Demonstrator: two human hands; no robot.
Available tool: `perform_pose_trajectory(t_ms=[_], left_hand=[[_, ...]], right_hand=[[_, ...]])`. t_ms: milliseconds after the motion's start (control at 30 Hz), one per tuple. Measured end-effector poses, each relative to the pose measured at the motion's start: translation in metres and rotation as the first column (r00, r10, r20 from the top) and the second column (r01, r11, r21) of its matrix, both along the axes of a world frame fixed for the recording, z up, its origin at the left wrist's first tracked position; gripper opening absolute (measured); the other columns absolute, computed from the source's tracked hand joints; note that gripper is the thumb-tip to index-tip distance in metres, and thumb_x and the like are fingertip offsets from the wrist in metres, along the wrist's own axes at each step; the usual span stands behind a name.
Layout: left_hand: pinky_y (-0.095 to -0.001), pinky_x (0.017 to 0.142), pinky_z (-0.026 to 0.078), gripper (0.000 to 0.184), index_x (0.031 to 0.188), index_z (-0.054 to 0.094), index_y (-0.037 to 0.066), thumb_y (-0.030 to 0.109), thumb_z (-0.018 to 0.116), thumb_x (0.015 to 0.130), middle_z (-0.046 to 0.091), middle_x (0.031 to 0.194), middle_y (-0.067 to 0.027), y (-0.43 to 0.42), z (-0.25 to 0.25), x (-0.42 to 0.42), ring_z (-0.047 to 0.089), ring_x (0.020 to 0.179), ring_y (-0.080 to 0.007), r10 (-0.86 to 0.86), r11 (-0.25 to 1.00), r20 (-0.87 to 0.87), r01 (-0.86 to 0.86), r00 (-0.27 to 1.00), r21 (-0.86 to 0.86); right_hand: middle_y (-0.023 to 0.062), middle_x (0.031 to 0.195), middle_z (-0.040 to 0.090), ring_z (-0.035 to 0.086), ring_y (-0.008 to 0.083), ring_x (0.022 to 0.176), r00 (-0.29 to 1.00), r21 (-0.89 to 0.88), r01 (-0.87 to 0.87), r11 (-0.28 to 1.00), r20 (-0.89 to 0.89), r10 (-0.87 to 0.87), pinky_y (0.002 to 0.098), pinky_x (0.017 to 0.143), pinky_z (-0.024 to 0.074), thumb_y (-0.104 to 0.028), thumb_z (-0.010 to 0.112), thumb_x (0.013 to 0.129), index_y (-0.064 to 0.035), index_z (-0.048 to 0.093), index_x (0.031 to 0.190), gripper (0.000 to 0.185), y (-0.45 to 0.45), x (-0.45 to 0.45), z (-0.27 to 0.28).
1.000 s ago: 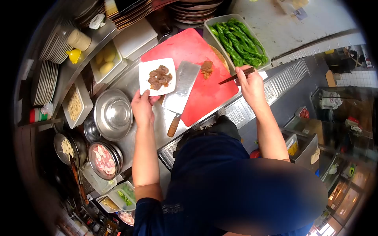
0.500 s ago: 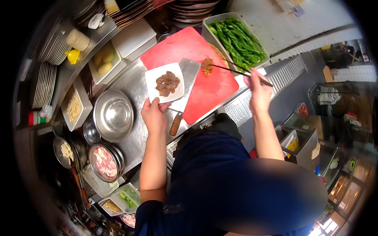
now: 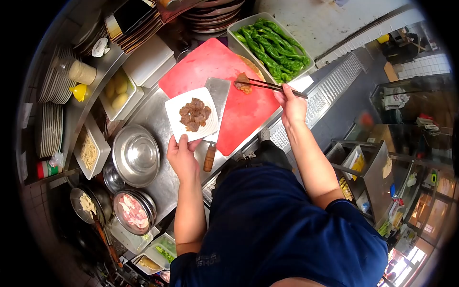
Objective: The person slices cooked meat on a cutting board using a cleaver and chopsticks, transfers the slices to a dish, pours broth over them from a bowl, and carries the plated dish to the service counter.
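Left hand (image 3: 185, 158): you grip the near edge of the white plate (image 3: 173, 106), which partly covers the cleaver (image 3: 218, 92) in view.
Plate load: brown meat slices (image 3: 195, 115).
Right hand (image 3: 292, 106): you grip dark chopsticks (image 3: 278, 88), tips at the meat pile (image 3: 242, 83); pinch unclear.
Pile location: red cutting board (image 3: 203, 62), near green peppers (image 3: 273, 50).

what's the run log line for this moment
left grip: square white plate, meat pieces; right grip: chopsticks at meat clump on red cutting board; cleaver: partly hidden by plate
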State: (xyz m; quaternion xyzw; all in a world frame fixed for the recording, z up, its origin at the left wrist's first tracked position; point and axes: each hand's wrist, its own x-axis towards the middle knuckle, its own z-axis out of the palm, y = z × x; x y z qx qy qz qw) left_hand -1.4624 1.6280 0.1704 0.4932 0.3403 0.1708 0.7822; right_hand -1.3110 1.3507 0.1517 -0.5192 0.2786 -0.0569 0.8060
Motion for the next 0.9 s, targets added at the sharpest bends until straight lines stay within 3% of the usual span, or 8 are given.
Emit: perform_pose_trajectory(t_ms=[100,233,500,800,900], left_hand=[[-0.0349,0.08,0.064,0.024,0.123,0.059,-0.011,0.001,0.053,0.102,0.07,0.114,-0.0176,-0.008,0.002,-0.006,0.074,0.091,-0.0244,0.005,1.0,0.012,-0.005,1.0,-0.015],[-0.0356,0.08,0.064,0.024,0.123,0.059,-0.01,0.001,0.053,0.102,0.07,0.114,-0.0176,-0.021,0.011,-0.006,0.074,0.091,-0.0239,-0.027,1.0,-0.033,0.028,0.999,0.012],[-0.0364,0.078,0.065,0.023,0.122,0.059,-0.009,0.001,0.053,0.103,0.07,0.113,-0.0169,-0.085,0.018,0.008,0.073,0.09,-0.0226,-0.133,0.99,-0.099,0.136,0.986,0.025],[-0.0351,0.075,0.065,0.023,0.122,0.059,-0.007,0.003,0.054,0.102,0.07,0.11,-0.0157,-0.275,0.016,0.052,0.073,0.088,-0.021,-0.397,0.913,-0.215,0.408,0.892,0.006],[-0.0348,0.074,0.065,0.024,0.122,0.06,-0.006,0.003,0.056,0.101,0.071,0.11,-0.0149,-0.374,0.021,0.079,0.073,0.088,-0.0214,-0.484,0.875,-0.12,0.483,0.867,-0.039]], right_hand=[[0.0197,0.102,0.07,0.073,0.026,0.086,0.994,0.178,0.027,0.984,-0.108,-0.007,0.0307,0.076,0.0673,-0.007,0.062,0.102,0.0119,0.061,0.114,0.022,-0.025,0.009,-0.02],[0.0177,0.102,0.071,0.074,0.0288,0.091,0.971,0.349,0.056,0.936,-0.238,0.03,0.033,0.082,0.0674,-0.008,0.064,0.101,0.0068,0.063,0.11,0.017,-0.051,0.015,-0.042],[0.0196,0.099,0.072,0.075,0.032,0.092,0.966,0.557,0.127,0.821,-0.257,0.025,0.0334,0.079,0.0684,-0.007,0.067,0.099,0.0062,0.064,0.106,0.015,-0.122,0.008,-0.033],[0.0167,0.1,0.07,0.073,0.0291,0.093,0.975,0.657,0.22,0.721,-0.18,-0.134,0.0337,0.085,0.0669,-0.005,0.067,0.098,0.0066,0.063,0.107,0.015,-0.329,-0.032,-0.017],[0.014,0.103,0.07,0.072,0.0258,0.096,0.944,0.619,0.331,0.713,-0.214,-0.252,0.0326,0.088,0.0652,-0.007,0.067,0.099,0.0046,0.065,0.105,0.013,-0.415,-0.045,-0.001]])
